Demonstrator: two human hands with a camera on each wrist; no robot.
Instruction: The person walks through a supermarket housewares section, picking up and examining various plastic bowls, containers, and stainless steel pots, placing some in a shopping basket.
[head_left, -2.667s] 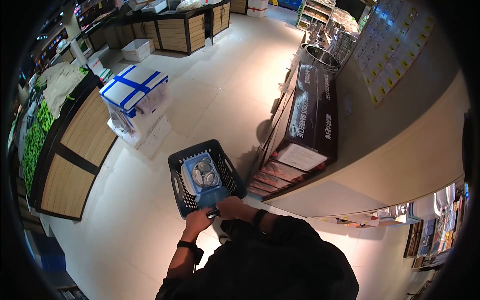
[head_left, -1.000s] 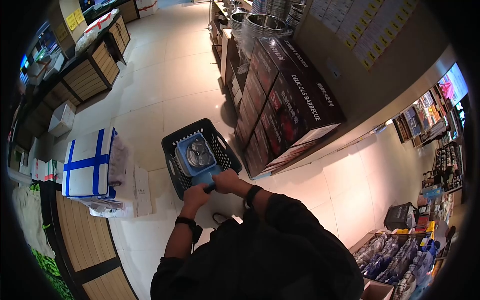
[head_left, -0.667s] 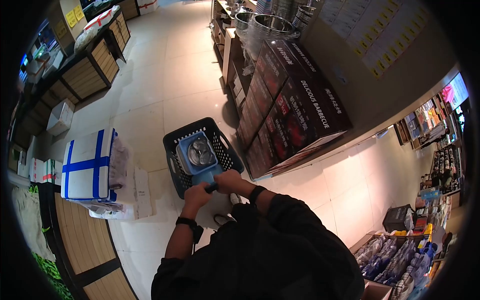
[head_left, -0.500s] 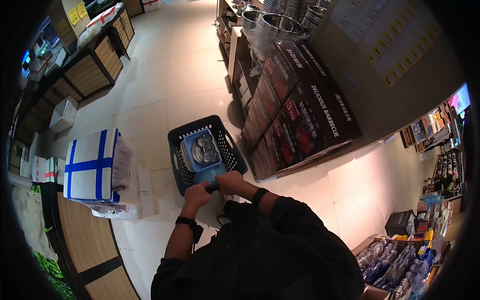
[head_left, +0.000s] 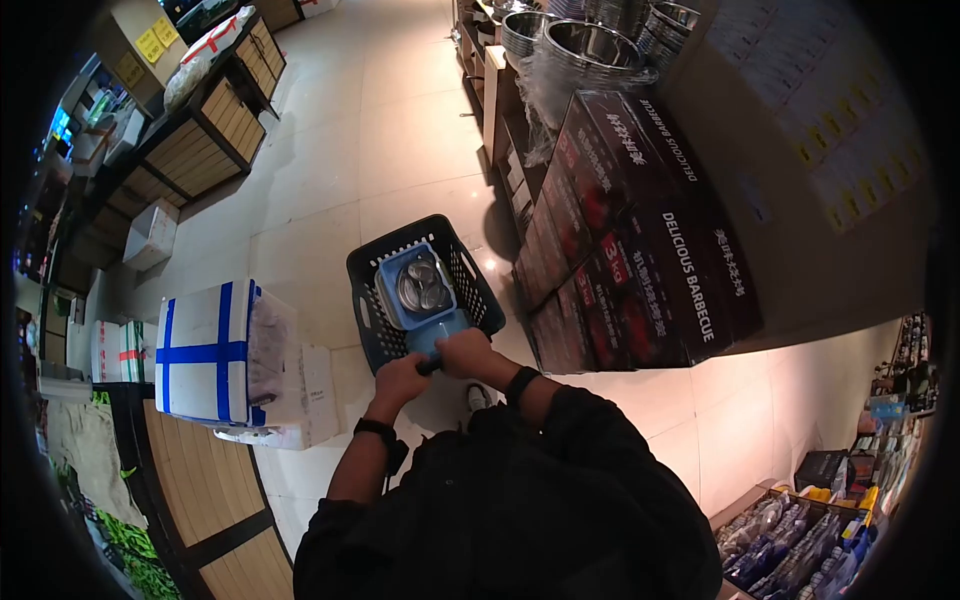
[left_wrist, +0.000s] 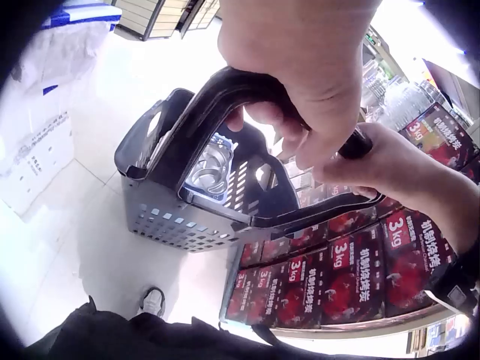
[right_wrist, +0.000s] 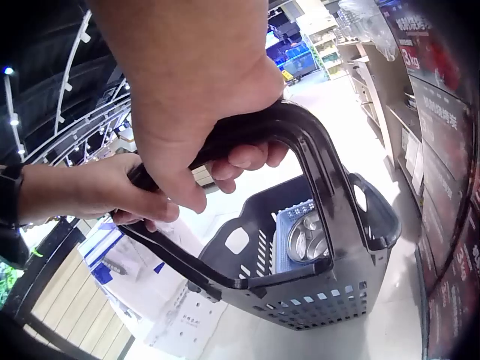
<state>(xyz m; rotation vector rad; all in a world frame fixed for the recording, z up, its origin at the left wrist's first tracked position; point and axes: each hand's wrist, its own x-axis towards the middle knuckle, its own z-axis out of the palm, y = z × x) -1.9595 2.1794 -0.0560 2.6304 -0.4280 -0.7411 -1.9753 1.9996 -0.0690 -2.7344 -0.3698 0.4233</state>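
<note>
Both of my hands grip the black handle (right_wrist: pixel 324 169) of a dark plastic shopping basket (left_wrist: pixel 169 221) held in front of my body. My left hand (head_left: pixel 402 379) is on the left part of the handle, with its fingers curled round the bar. Close beside it, my right hand (head_left: pixel 466 353) wraps the right part; its fingertips show beneath the bar in the right wrist view. Inside the basket lies a blue rectangular tray (head_left: pixel 452 296), and on it sit shiny round metal pieces (head_left: pixel 422 284), their exact kind unclear.
Stacked barbecue cartons (head_left: pixel 640 260) stand close on the right, with steel bowls (head_left: pixel 597 47) behind them. At left is a white foam box (head_left: pixel 200 352) with blue tape, beside a wood-panelled vegetable stand (head_left: pixel 205 450). A tiled floor aisle (head_left: pixel 385 130) runs ahead between shelf and counters.
I have moved forward along the aisle: the foam box has slid down and left in view, and the cartons look larger. Both hands keep their grip on the basket handle.
</note>
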